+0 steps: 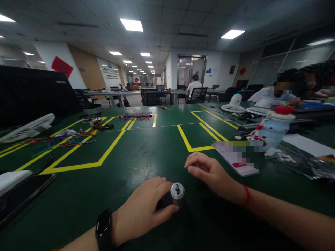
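A small silver cylindrical motor with a short shaft on top stands upright at the front middle of the green table. My left hand, wearing a black wristband, grips it from the left, thumb and forefinger at its side; the other fingertips are hidden. To the right and a little farther off is my right hand, apart from the motor. Its fingers are loosely bent with a gap before the thumb, and nothing shows in them. A red cord circles that wrist.
Beyond my right hand lie a phone, a blue tumbler and plastic bags. Loose wires and a wire bundle are at left, a dark phone nearer. A screwdriver lies far back. People sit beyond.
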The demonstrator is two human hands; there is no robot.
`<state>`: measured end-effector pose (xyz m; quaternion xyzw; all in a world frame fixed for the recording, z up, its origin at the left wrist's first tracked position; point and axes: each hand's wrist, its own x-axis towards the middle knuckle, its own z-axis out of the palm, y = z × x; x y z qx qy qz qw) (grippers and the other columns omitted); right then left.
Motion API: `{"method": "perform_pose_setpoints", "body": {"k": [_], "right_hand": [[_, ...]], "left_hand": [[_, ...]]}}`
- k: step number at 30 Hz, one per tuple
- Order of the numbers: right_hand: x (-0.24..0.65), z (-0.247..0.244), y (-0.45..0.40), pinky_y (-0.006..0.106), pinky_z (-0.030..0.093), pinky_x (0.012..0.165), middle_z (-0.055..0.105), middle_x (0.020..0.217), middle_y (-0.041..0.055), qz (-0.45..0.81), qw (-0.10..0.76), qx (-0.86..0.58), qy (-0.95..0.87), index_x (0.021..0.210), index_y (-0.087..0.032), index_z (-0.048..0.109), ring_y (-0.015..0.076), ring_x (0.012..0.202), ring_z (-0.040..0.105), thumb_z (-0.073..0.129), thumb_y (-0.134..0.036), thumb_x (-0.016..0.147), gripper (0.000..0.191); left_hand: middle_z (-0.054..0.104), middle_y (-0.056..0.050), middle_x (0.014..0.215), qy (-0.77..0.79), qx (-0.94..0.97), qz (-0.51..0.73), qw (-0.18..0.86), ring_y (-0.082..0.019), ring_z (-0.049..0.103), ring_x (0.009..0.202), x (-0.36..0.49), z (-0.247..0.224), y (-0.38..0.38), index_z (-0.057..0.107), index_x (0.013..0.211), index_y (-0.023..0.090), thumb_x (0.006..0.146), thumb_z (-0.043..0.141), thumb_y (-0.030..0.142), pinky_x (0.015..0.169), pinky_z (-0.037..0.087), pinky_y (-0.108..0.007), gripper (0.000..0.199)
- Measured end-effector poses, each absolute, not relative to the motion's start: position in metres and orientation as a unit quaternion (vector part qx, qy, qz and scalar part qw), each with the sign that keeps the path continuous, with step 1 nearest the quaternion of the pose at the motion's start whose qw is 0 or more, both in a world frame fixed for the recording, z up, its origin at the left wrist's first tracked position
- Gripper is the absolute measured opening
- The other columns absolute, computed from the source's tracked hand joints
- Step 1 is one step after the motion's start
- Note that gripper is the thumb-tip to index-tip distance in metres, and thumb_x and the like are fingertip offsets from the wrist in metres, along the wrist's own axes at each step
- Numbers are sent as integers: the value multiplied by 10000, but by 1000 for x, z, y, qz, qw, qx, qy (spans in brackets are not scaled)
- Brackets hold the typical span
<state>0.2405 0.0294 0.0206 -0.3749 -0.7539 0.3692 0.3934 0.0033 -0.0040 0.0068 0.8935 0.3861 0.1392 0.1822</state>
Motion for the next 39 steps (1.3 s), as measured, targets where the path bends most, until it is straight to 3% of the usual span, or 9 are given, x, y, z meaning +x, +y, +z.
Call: {"method": "perform_pose_setpoints", "body": {"k": [2, 5, 15, 18, 24, 33, 35, 39], "right_hand": [[248, 12, 41, 285, 439, 674, 614, 795, 19, 426, 396, -432, -689, 835, -168, 653, 152, 730, 556, 608, -345, 868, 186], [255, 1, 54, 267, 403, 597, 604, 742, 6, 457, 407, -479, -630, 819, -151, 647, 125, 637, 523, 583, -389, 873, 252], [251, 5, 47, 267, 413, 623, 607, 729, 1, 440, 353, -472, -677, 840, -150, 669, 132, 668, 539, 593, -338, 882, 208], [246, 9, 39, 287, 433, 665, 622, 805, 25, 363, 321, -449, -751, 830, -166, 678, 157, 743, 565, 610, -308, 875, 164], [227, 24, 11, 393, 399, 971, 566, 1142, 61, 248, 351, -350, -832, 871, -225, 715, 234, 1100, 516, 746, -279, 769, 119], [228, 34, 15, 428, 385, 999, 559, 1154, 61, 273, 384, -374, -799, 835, -226, 714, 243, 1126, 512, 704, -304, 819, 80], [239, 38, 23, 406, 403, 981, 579, 1115, 56, 298, 350, -361, -811, 853, -219, 718, 222, 1079, 543, 689, -313, 837, 100], [263, 35, 36, 396, 408, 972, 581, 1138, 40, 309, 187, -285, -888, 858, -245, 761, 226, 1103, 528, 753, -329, 781, 114]], "left_hand": [[587, -18, 888, 387, 893, 138, 184, -196, 515, 790, 3, 8, -5, 569, 934, 197, 910, 596, 339, 692, 400, -299, 146], [583, -15, 896, 386, 892, 139, 191, -195, 513, 794, 3, 8, -5, 567, 956, 202, 911, 598, 333, 711, 400, -307, 141], [578, -22, 903, 386, 893, 134, 187, -201, 512, 809, 3, 10, -5, 568, 966, 198, 917, 589, 339, 712, 404, -309, 150], [581, -22, 889, 388, 893, 133, 183, -198, 514, 793, 3, 10, -5, 570, 938, 195, 914, 591, 344, 694, 404, -301, 152], [599, -30, 911, 383, 894, 147, 182, -203, 536, 815, 3, 4, -3, 582, 968, 202, 904, 593, 328, 728, 423, -309, 142], [599, -33, 917, 376, 896, 150, 183, -207, 532, 816, 3, 4, -4, 582, 982, 204, 909, 584, 335, 754, 425, -327, 150], [593, -30, 902, 378, 896, 147, 181, -203, 523, 798, 3, 6, -4, 576, 957, 200, 914, 578, 344, 719, 418, -314, 150], [580, -15, 885, 384, 894, 136, 187, -197, 513, 793, 4, 8, -4, 568, 943, 201, 910, 592, 326, 682, 396, -297, 131]]}}
